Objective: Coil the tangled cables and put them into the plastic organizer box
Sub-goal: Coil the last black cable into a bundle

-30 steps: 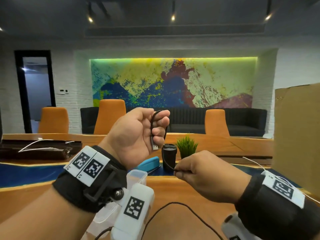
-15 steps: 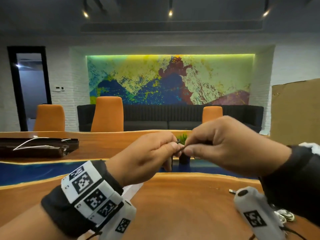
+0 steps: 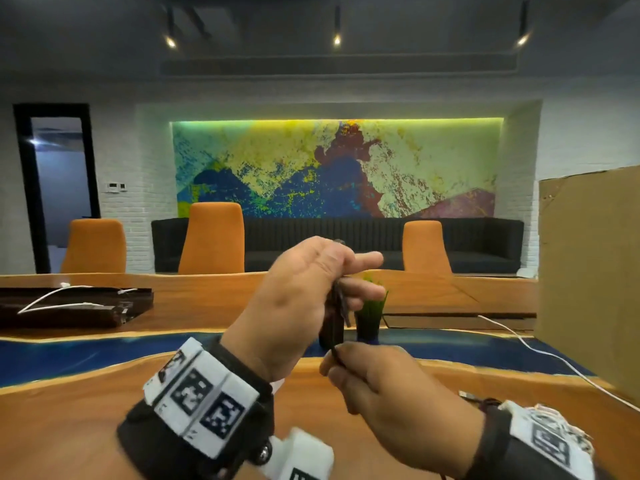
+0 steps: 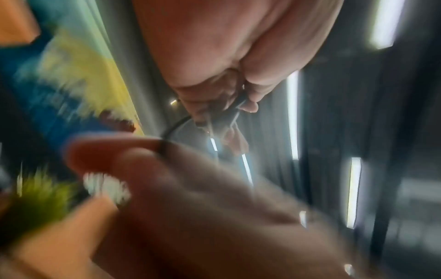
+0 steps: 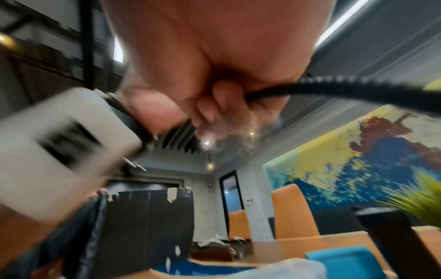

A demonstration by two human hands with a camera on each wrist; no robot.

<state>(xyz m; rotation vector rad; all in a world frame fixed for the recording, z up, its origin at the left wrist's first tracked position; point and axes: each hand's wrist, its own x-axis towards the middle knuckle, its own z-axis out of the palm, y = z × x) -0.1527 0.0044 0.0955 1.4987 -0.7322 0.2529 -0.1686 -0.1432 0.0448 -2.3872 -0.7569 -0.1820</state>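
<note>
Head view: two hands, left hand [image 3: 294, 299] and right hand [image 3: 391, 386], grip one black cable [image 3: 337, 306].

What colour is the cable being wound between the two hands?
Black. The cable shows best in the right wrist view, pinched in the right hand.

Motion blur smears the right hand [image 4: 190, 207]; the organizer box appears nowhere.

Head view faces the mural [image 3: 332, 168]; both wrist views, close-up, share it.
</note>
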